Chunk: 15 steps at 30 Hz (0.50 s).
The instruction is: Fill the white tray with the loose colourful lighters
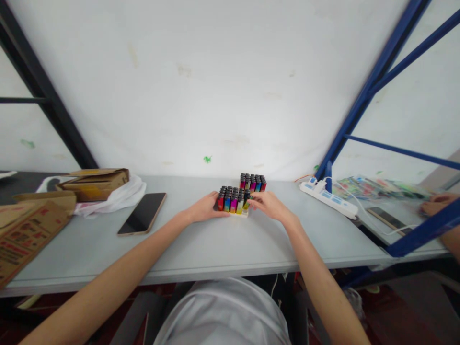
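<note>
Colourful lighters with black tops stand upright in rows in a white tray at the middle of the table. My left hand grips the left end of this tray, thumb at its front edge and fingers behind. At the right end, my right hand has its thumb and fingertips closed on a lighter in the corner of the block. Just behind stands a second block of similar lighters, touched by neither hand.
A phone lies to the left, near cardboard boxes and a white plastic bag. On the right are a power strip, a blue metal frame, another phone and another person's hand.
</note>
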Tool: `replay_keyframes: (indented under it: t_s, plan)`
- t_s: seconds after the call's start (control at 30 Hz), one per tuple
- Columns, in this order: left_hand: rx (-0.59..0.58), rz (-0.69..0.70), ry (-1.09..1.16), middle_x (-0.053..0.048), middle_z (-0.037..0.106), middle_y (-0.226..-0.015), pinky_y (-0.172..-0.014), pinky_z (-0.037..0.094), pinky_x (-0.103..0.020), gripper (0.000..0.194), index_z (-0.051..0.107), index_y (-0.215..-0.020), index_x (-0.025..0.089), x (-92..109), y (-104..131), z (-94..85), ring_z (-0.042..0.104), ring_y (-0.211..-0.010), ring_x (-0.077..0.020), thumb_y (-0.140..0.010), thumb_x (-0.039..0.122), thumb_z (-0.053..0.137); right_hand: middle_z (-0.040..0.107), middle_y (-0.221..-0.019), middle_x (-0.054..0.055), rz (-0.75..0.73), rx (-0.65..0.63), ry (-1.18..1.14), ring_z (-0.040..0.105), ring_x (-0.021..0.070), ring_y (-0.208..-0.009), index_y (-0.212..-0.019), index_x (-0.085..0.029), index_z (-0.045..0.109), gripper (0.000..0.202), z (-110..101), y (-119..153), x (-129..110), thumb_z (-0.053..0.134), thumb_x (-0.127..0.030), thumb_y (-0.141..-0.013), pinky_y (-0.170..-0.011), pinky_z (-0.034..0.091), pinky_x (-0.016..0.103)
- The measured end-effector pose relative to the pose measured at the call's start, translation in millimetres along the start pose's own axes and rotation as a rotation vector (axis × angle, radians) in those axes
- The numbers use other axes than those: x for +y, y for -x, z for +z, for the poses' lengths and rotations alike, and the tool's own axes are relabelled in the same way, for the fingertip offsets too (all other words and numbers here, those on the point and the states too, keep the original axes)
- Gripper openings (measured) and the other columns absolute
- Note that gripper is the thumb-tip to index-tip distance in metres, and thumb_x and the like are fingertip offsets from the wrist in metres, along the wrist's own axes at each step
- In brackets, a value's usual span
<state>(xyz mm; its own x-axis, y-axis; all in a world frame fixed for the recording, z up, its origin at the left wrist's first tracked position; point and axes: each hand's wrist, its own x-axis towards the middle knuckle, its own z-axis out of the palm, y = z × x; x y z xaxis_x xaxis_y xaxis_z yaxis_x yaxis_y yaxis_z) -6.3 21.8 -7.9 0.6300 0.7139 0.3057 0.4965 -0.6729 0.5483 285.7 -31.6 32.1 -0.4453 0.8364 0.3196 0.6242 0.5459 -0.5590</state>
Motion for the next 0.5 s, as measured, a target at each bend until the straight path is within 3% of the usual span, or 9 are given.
replay_keyframes:
  t_s: [0.2, 0.3, 0.5]
  plan:
    - [-0.004, 0.021, -0.017, -0.012, 0.068, -0.123, -0.104, 0.052, -0.045, 0.069, 0.069, -0.125, 0.019, -1, 0, 0.5, 0.064, -0.112, -0.0339, -0.078, 0.069, 0.077, 0.074, -0.071, 0.006, 0.056, 0.008, 0.162, 0.062, 0.0188, -0.062, -0.074, -0.020, 0.071, 0.026, 16, -4, 8, 0.066, -0.031, -0.096, -0.063, 0.042, 0.028]
    - [-0.019, 0.031, -0.046, -0.012, 0.068, -0.121, -0.103, 0.051, -0.045, 0.066, 0.071, -0.120, 0.019, -3, -1, -0.9, 0.063, -0.112, -0.0345, -0.080, 0.070, 0.075, 0.071, -0.065, 0.004, 0.053, -0.036, 0.121, 0.060, 0.0178, -0.058, -0.067, -0.021, 0.070, 0.029, 19, -2, 11, 0.072, -0.035, -0.092, -0.060, 0.040, 0.028]
    - [-0.035, 0.031, -0.066, -0.010, 0.070, -0.113, -0.104, 0.050, -0.042, 0.066, 0.073, -0.110, 0.021, -9, -9, 4.0, 0.061, -0.111, -0.0336, -0.078, 0.079, 0.073, 0.078, -0.077, 0.006, 0.157, 0.041, 0.047, 0.068, 0.0215, -0.067, -0.084, -0.019, 0.076, 0.030, -21, 14, 19, 0.069, -0.047, -0.092, -0.065, 0.048, 0.030]
